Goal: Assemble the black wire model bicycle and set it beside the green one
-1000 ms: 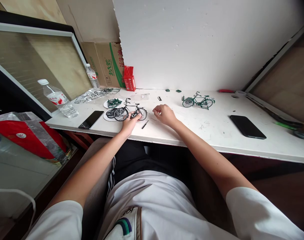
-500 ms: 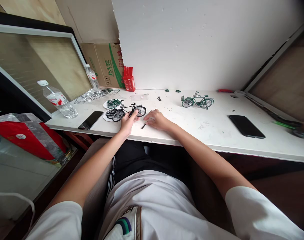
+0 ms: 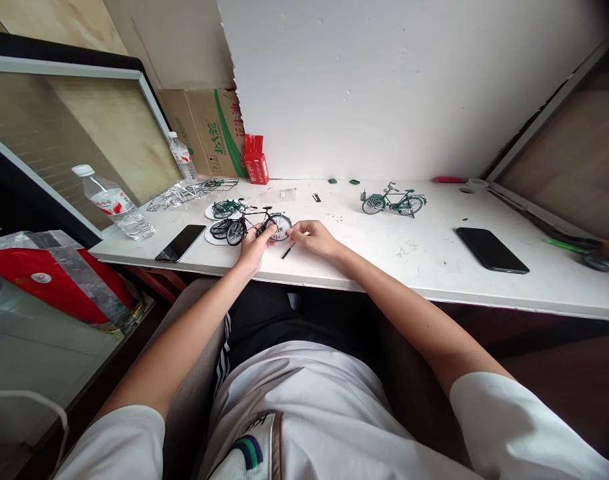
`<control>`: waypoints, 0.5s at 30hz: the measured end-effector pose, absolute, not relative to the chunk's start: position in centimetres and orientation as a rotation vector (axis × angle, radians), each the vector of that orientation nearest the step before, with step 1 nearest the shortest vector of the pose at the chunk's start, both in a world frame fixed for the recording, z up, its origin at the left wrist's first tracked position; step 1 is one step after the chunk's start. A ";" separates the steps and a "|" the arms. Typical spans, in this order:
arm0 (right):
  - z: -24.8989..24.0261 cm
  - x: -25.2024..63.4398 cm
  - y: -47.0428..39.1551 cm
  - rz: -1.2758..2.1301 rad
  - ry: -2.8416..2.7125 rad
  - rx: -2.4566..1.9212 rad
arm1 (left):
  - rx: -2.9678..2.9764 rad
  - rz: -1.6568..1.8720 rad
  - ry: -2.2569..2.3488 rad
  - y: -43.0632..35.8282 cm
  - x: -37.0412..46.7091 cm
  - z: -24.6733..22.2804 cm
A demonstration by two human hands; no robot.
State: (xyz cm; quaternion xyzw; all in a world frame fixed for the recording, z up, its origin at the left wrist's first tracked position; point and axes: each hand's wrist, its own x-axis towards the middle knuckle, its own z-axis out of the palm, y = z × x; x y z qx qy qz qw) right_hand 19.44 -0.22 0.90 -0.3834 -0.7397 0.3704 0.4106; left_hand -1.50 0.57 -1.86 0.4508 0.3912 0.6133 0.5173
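Note:
A black model bicycle (image 3: 254, 218) is gripped by my left hand (image 3: 255, 247), its thumb over the lower frame near the rear wheel. My right hand (image 3: 315, 238) is at the rear wheel's edge with thumb and forefinger pinched together; whether a tiny part sits between them cannot be made out. Just below those fingertips a thin dark stick-like tool (image 3: 287, 251) lies on the white table (image 3: 344, 260). Behind the held bicycle are black wheel parts (image 3: 219, 230) on a white disc and green bicycle parts (image 3: 225, 209) on another. A finished-looking green model bicycle (image 3: 393, 201) stands farther right.
Phones lie at left (image 3: 181, 243) and right (image 3: 491, 250). Two water bottles, the nearer one (image 3: 115, 203) upright, stand at the left by a window frame. A red box (image 3: 255, 160) and a cardboard carton (image 3: 211, 133) are at the back. Small bits lie scattered.
My right hand has moved up slightly, its fingertips now at the bicycle's rear wheel. The held bicycle has shifted and turned a little in my left hand. The view has moved slightly.

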 end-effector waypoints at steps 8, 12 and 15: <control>1.4 19.2 -0.6 0.893 -1.817 -0.897 | 1.145 1.476 0.880 0.7 -1.2 -1.9; 1.5 19.1 -1.0 0.856 -1.844 -0.869 | 1.141 1.444 0.779 0.8 -1.4 -2.0; 0.9 18.9 -0.9 0.850 -1.895 -0.899 | 1.103 1.418 0.723 1.0 -1.8 -2.0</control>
